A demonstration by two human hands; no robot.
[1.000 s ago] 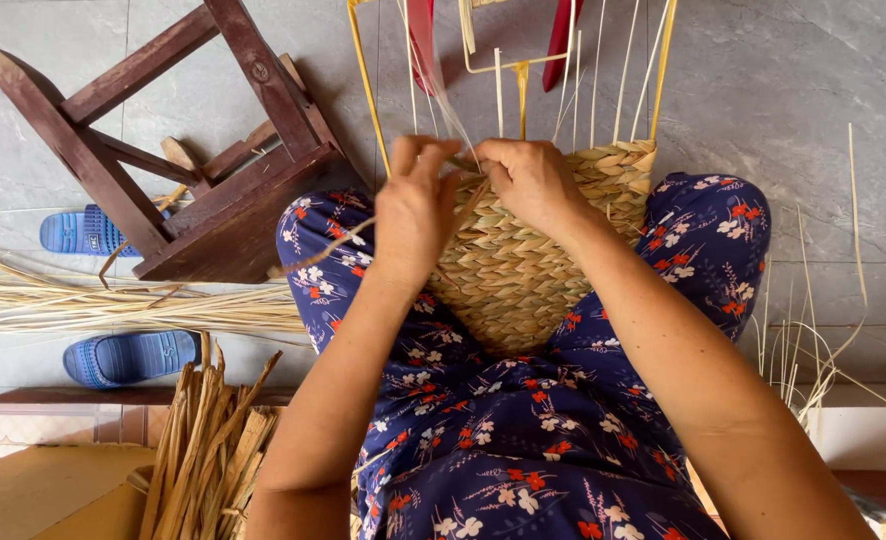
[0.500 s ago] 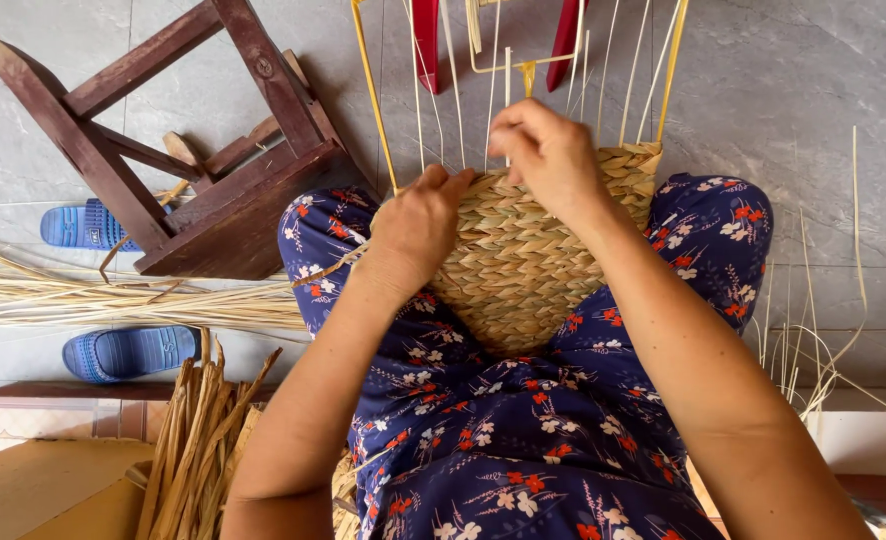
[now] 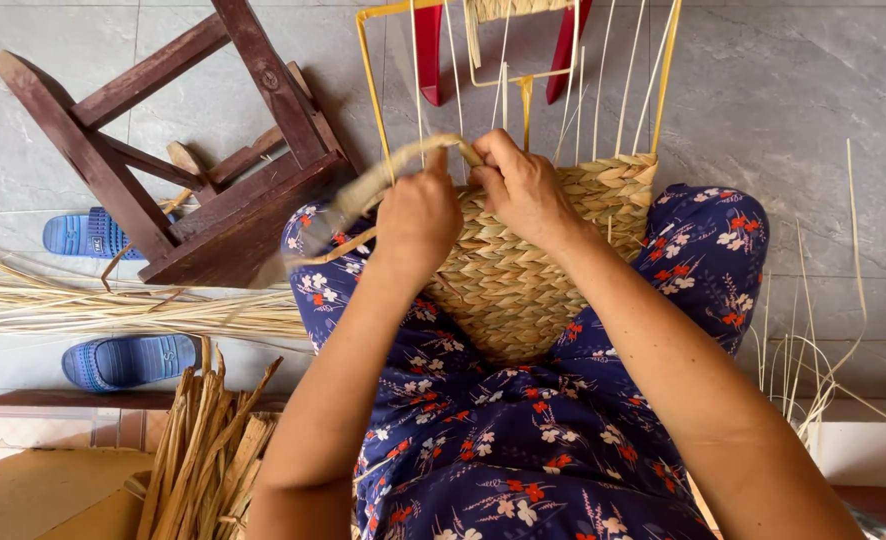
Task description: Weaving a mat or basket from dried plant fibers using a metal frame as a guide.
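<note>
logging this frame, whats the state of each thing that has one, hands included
left hand: closed on the straw strand
right hand: pinching the strand at the basket's rim
woven basket: unfinished, on the lap, bare stakes up
wooden stool: tipped over
blue sandals: off, on the floor
straw bundle: lying loose

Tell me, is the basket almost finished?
Partly. The woven basket has many plaited rows done on the lap. The left hand and right hand are pulling a straw strand across the top edge. Bare upright stakes above remain unwoven.
</note>
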